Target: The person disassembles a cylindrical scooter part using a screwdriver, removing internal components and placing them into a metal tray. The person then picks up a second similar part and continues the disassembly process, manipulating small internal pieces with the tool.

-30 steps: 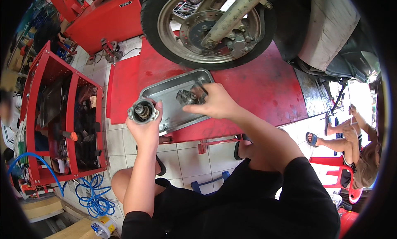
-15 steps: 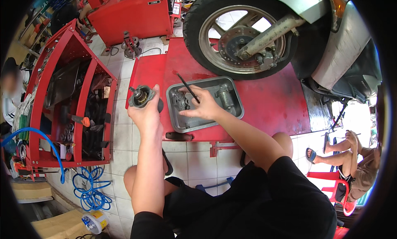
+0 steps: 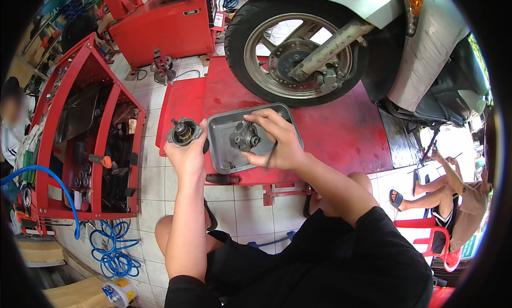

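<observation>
- While our left hand (image 3: pixel 183 156) wraps round the metal housing (image 3: pixel 184 135), mouth up, seemingly to steady its shaft (image 3: pixel 181 126),
- we curl our right hand (image 3: pixel 286 143), half open, about a knobbly part (image 3: pixel 245 136) over the tray (image 3: pixel 219 146); grip unclear.

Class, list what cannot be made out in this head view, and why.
Head view:
Underside of the metal housing: hidden by the left hand.
Part of the tray: covered by the right hand.
Small bits in that tray: too small to identify.
Top of the motorcycle: cut off by the upper edge.

Bright, with white glare at right
</observation>
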A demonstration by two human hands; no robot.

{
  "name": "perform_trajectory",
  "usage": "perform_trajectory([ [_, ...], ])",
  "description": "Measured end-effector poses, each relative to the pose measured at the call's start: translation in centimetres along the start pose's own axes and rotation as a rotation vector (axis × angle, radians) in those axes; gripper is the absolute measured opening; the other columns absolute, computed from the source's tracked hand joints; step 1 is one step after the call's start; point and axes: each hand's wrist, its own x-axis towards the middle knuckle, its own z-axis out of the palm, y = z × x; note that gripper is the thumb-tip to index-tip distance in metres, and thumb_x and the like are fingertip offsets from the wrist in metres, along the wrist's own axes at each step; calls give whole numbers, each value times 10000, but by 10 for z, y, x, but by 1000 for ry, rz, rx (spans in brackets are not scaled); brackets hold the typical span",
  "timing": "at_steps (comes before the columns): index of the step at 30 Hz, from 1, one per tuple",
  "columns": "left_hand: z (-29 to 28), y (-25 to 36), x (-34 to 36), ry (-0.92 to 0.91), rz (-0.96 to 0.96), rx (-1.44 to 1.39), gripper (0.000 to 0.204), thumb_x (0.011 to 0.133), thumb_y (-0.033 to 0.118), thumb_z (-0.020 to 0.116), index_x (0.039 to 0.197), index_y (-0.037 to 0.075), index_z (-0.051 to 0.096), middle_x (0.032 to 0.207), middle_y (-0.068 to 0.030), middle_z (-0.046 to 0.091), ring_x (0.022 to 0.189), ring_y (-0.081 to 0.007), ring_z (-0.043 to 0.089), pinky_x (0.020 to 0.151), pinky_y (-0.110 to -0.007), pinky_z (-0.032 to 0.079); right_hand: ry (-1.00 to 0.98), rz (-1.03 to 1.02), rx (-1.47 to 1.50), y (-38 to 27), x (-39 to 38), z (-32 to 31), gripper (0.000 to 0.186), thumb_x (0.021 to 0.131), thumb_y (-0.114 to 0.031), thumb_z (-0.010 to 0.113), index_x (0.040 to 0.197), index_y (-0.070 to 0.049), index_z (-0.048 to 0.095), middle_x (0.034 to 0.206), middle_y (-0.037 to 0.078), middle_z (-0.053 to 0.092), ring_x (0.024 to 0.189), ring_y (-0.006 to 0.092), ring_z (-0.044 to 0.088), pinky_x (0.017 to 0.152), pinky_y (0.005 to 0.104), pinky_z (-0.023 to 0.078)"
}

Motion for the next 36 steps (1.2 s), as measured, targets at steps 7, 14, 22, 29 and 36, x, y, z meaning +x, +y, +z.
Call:
perform_trajectory([
  [7, 8, 4, 3, 0, -34, -22, 159, 796, 5, 799, 794, 23, 641, 785, 13, 644, 723, -53, 552, 685, -235, 451, -394, 591, -349, 59, -48, 15, 670, 592, -276, 825, 1190, -26, 653, 1130, 161, 635, 1032, 358, 640, 897, 420, 531],
  [14, 14, 2, 6, -42, -3, -3, 155, 775, -1, 801, 793, 23, 649, 784, 10, 660, 725, -59, 574, 705, -241, 474, -634, 819, -552, 70, -40, 44, 548, 649, -310, 825, 1083, -17, 665, 1175, 179, 620, 1091, 365, 637, 907, 449, 545],
  [22, 20, -3, -1, -167, 211, 135, 218, 737, 45, 809, 884, -3, 654, 812, -26, 701, 766, -79, 637, 748, -264, 517, -589, 767, -513, 84, -53, 50, 563, 685, -309, 837, 1118, -2, 647, 1210, 191, 603, 1118, 358, 629, 943, 445, 532],
  [29, 27, 4, -19, -254, 501, 387, 283, 698, 48, 809, 929, -9, 655, 802, -63, 693, 760, -132, 659, 743, -285, 524, -269, 710, -86, 26, -4, -10, 324, 806, -279, 773, 904, 15, 683, 700, 165, 644, 653, 277, 657, 614, 363, 509],
  [36, 41, -23, -41, -430, 603, 536, 332, 639, 69, 782, 933, -9, 651, 862, -172, 676, 820, -385, 657, 720, -428, 540, -150, 133, -69, -21, -13, -20, 378, 889, -233, 702, 658, -8, 505, 628, 152, 565, 564, 367, 560, 504, 432, 426],
])
